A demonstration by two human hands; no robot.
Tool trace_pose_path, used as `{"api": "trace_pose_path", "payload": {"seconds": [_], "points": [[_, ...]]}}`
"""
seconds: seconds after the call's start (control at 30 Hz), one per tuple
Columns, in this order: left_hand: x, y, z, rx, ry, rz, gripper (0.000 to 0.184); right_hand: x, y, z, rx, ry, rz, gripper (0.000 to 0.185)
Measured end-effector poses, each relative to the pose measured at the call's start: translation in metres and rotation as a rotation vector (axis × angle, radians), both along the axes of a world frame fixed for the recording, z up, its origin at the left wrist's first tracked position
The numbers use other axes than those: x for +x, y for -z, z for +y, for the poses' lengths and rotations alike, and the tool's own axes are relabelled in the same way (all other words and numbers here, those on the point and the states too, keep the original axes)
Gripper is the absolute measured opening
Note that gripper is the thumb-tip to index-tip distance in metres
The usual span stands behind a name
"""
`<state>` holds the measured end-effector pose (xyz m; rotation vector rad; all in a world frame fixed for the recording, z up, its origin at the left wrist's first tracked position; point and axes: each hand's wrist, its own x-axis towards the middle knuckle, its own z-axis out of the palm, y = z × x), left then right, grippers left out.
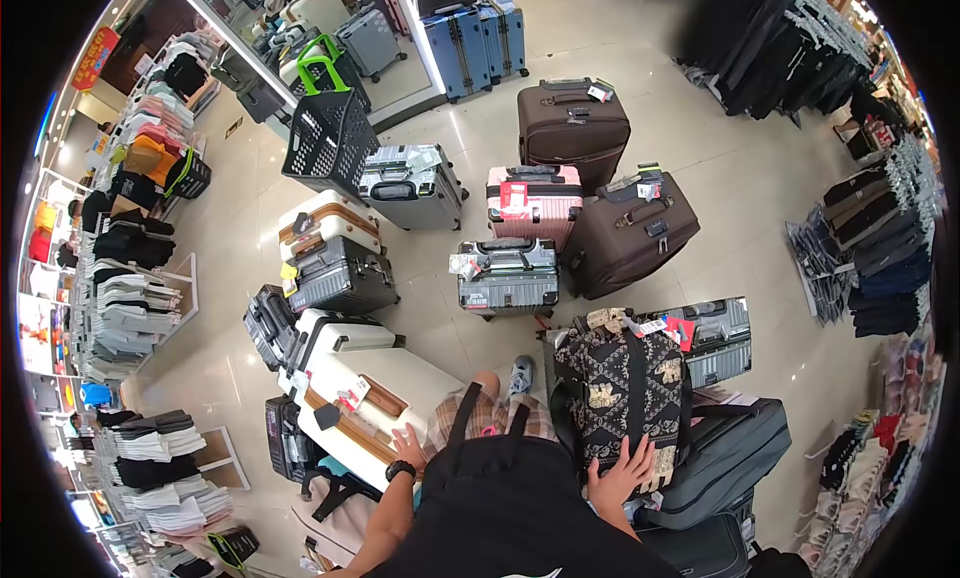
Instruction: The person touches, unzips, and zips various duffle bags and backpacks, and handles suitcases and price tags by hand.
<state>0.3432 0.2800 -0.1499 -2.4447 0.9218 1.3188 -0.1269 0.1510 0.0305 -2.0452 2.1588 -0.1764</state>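
Black-patterned bag (612, 393) under right hand (619, 478), cream suitcase (345, 403) under left hand (408, 452); fingers (625, 450) spread apart; contents hidden.

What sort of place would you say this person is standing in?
Most likely a shop selling luggage and clothing: many suitcases stand together on the floor, several bearing tags, dark garments hang in dense rows, and a black shopping basket is near the mirror.

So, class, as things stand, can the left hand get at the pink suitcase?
Probably not: the left hand is down at a cream suitcase, and a grey suitcase stands close in front of the pink suitcase.
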Motion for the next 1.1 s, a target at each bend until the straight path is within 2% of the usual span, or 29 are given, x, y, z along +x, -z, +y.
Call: {"api": "trace_pose_path", "payload": {"seconds": [0.1, 0.2, 0.27, 0.3, 0.33, 0.43, 0.53, 0.57, 0.63, 0.73, 0.8, 0.87, 0.93, 1.0, 1.1], "points": [[0.001, 0.001, 0.000, -0.004, -0.037, 0.039, 0.135, 0.001, 0.000, 0.001, 0.018, 0.007, -0.005, 0.084], [0.014, 0.062, 0.026, -0.058, -0.118, 0.047, 0.126, 0.004, 0.000, 0.001, 0.025, 0.008, 0.012, 0.085], [0.017, 0.091, 0.039, -0.080, -0.089, 0.021, 0.117, 0.006, 0.000, 0.001, 0.014, 0.004, 0.023, 0.085], [0.017, 0.090, 0.039, -0.153, -0.342, 0.034, 0.104, 0.007, -0.001, 0.000, 0.007, 0.002, 0.028, 0.084], [0.024, 0.088, 0.035, -0.141, -0.333, 0.031, 0.094, 0.009, -0.003, -0.001, 0.004, 0.009, 0.026, 0.083], [0.051, 0.038, -0.013, 0.068, -0.027, 0.051, 0.068, 0.008, 0.001, -0.001, -0.051, -0.007, 0.036, 0.079], [0.070, -0.036, -0.094, 0.194, 0.230, 0.084, 0.052, 0.013, 0.000, -0.003, -0.054, 0.000, 0.043, 0.078], [0.100, 0.012, -0.078, -0.090, 0.265, 0.180, 0.045, 0.014, 0.002, -0.003, -0.065, -0.005, 0.054, 0.077], [0.145, 0.066, -0.103, -0.084, 0.335, 0.197, 0.045, 0.019, 0.003, -0.004, -0.052, 0.001, 0.075, 0.078], [0.187, 0.063, -0.157, -0.028, 0.417, 0.308, 0.046, 0.030, -0.007, -0.008, 0.027, 0.015, 0.104, 0.078], [0.217, 0.049, -0.192, -0.172, 0.545, 0.434, 0.040, 0.045, -0.012, -0.016, 0.043, 0.099, 0.123, 0.073], [0.242, 0.040, -0.221, -0.192, 0.470, 0.353, 0.038, 0.070, -0.014, -0.032, 0.054, 0.311, 0.148, 0.065], [0.266, 0.029, -0.252, -0.233, 0.320, 0.169, 0.034, 0.095, -0.007, -0.055, 0.116, 0.732, 0.064, 0.064], [0.298, 0.030, -0.272, -0.237, 0.298, 0.187, 0.035, 0.138, -0.010, -0.086, -0.014, 0.799, 0.130, 0.066], [0.352, 0.072, -0.297, -0.149, 0.378, 0.236, 0.033, 0.213, -0.001, -0.112, -0.187, 0.613, 0.137, 0.066]]}}
